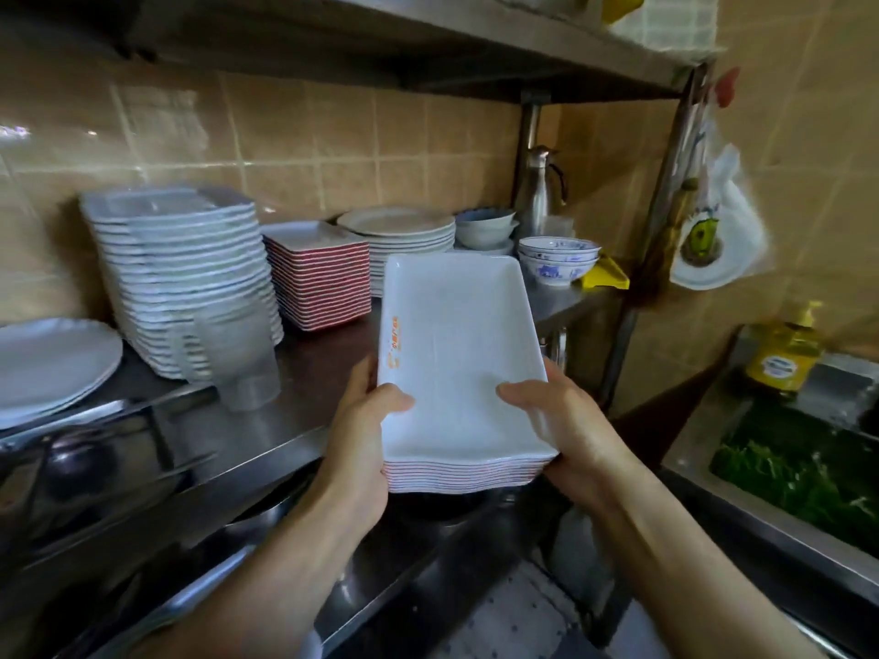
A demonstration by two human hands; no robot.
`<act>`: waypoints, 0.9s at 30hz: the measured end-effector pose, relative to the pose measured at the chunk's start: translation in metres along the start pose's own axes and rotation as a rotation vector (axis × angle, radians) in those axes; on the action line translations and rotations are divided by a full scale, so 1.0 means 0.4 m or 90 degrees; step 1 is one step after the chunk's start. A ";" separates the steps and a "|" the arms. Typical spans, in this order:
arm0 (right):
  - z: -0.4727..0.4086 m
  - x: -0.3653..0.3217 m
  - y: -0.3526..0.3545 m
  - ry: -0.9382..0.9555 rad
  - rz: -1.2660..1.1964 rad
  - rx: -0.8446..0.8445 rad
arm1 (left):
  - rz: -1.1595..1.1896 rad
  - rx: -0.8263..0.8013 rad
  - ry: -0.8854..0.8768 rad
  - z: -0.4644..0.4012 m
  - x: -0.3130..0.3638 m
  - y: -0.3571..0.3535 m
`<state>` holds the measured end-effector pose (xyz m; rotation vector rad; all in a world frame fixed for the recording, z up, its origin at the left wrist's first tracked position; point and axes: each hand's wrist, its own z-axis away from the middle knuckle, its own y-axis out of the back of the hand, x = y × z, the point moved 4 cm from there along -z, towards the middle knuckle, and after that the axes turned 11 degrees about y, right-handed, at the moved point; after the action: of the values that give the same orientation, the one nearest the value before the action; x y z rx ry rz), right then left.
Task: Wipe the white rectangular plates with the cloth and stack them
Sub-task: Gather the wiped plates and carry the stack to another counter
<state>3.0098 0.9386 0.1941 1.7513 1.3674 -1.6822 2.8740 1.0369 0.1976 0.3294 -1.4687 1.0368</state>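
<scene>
While the stack of white rectangular plates [456, 373] hangs in mid-air over the steel counter [266, 420] edge, left hand [361, 430] and right hand [566, 430] clamp its near corners, thumbs on top; a loose grip could let the far end dip and plates slide off. Orange rim printing is unreadable, as is the soap bottle [782, 356] label

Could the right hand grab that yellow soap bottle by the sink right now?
Probably not as things stand: the right hand and left hand both hold the stack of white plates. The soap bottle stands unobstructed to the right, though.
</scene>
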 end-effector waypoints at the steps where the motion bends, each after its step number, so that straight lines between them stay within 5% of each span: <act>1: -0.023 0.002 0.009 -0.011 -0.002 -0.004 | 0.002 0.010 -0.006 -0.014 0.002 -0.008; 27: -0.717 -0.026 -0.168 -0.138 -0.017 -0.205 | 0.023 0.204 -0.123 -0.495 0.331 0.030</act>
<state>3.1193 1.1936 0.2937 1.3372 1.4696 -1.5129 2.9655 1.2399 0.2833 0.6495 -1.4811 1.3014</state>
